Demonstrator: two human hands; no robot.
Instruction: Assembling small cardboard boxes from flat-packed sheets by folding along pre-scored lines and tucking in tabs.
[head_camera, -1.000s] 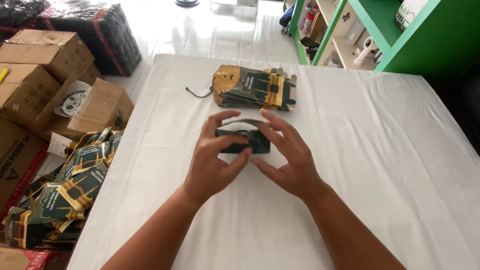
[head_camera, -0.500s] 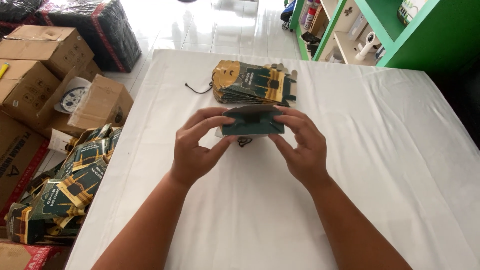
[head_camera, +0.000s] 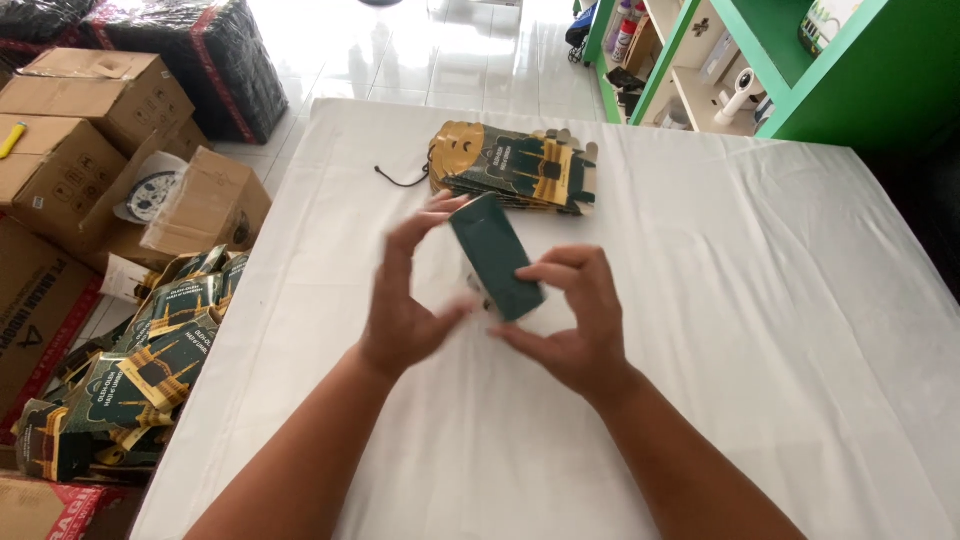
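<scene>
Both forearms reaching in from six o'clock, left hand (head_camera: 405, 300) raised at ten o'clock, fingers spread and somewhat motion-blurred, right hand (head_camera: 570, 325) at two o'clock, palm inward, fingers curled, perhaps pinching with thumb.

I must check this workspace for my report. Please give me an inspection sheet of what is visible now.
Surface: table under a white cloth, slightly wrinkled.
Job's things: dark green folded carton, tilted, held above the cloth between both hands; stack of flat green-and-gold cartons behind it.
Clutter: nothing seen on the cloth.
Grippers: left hand blurred, fingers at the carton's far end; right hand fingers at its near end.
Cables: thin black cord beside the stack.
Surroundings: cardboard boxes, pile of printed cartons on the floor, green shelves.
</scene>
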